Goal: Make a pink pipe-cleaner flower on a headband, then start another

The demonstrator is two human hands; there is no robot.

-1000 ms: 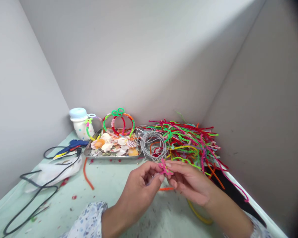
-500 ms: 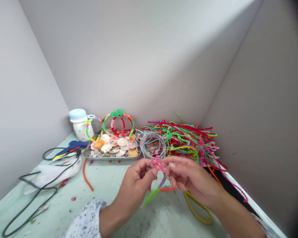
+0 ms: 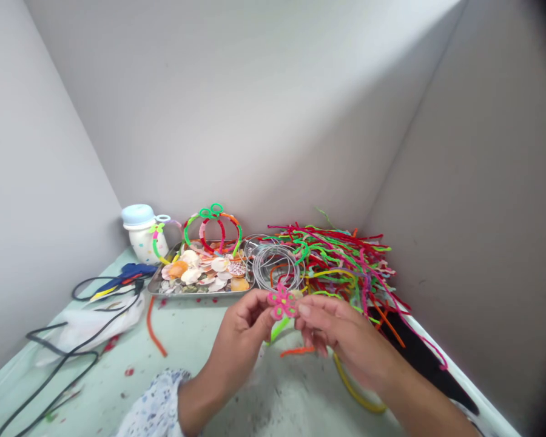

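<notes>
A small pink pipe-cleaner flower (image 3: 282,302) with green petal centres is held up between my two hands, above the table. My left hand (image 3: 241,343) pinches its left side with thumb and fingertips. My right hand (image 3: 341,340) closes on its right edge, thumb and index finger together, other fingers curled beneath. Behind the hands hangs a bright green pipe-cleaner strip (image 3: 279,329), partly hidden; whether it joins the flower I cannot tell. A short orange pipe cleaner (image 3: 298,351) lies below the hands, and a yellow bent length (image 3: 357,396) lies under my right forearm.
Beyond my hands, a metal tray (image 3: 200,295) holds shells, with pipe-cleaner rings (image 3: 213,212) standing above it. A wire coil (image 3: 278,267) sits beside a heap of coloured pipe cleaners (image 3: 346,249). At left are a white bottle (image 3: 144,233), a blue glue gun (image 3: 130,274) and a dark cable (image 3: 79,347).
The flower has turned to face me more squarely. My right hand's fingers have closed at its edge, and the strip's purple part no longer shows. The view has shifted slightly.
</notes>
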